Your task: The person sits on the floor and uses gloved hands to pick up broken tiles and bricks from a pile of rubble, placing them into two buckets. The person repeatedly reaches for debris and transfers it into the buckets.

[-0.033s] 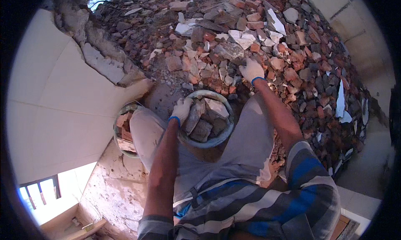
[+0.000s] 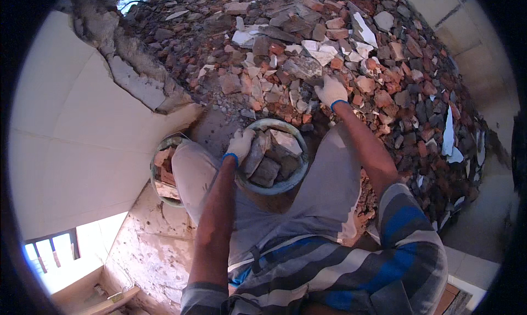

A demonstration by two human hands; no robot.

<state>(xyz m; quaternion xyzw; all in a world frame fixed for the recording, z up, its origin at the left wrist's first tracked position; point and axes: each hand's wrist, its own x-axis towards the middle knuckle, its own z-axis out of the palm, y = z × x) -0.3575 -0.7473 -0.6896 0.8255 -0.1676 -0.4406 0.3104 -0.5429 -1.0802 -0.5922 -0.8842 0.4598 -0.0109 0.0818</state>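
Observation:
Between my knees stands a round pale-green bucket (image 2: 270,191) loaded with grey and whitish chunks of masonry. My left hand (image 2: 240,145), in a whitish glove with a blue cuff, is closed over its left rim, beside a long grey chunk (image 2: 256,153). A flat grey chunk (image 2: 265,172) lies lower in the bucket. Farther out to the right, my gloved right hand (image 2: 332,93) reaches down onto the rubble heap (image 2: 384,98), next to a broad grey slab (image 2: 303,67). Its fingers are bent and partly hidden, so anything in them cannot be made out.
A second bucket (image 2: 153,178) filled with brick pieces stands left of my left knee, by the pale wall (image 2: 82,117). Broken bricks, plaster shards and a long white shard (image 2: 448,131) cover the ground ahead and right. A broken wall edge (image 2: 137,82) juts out at left.

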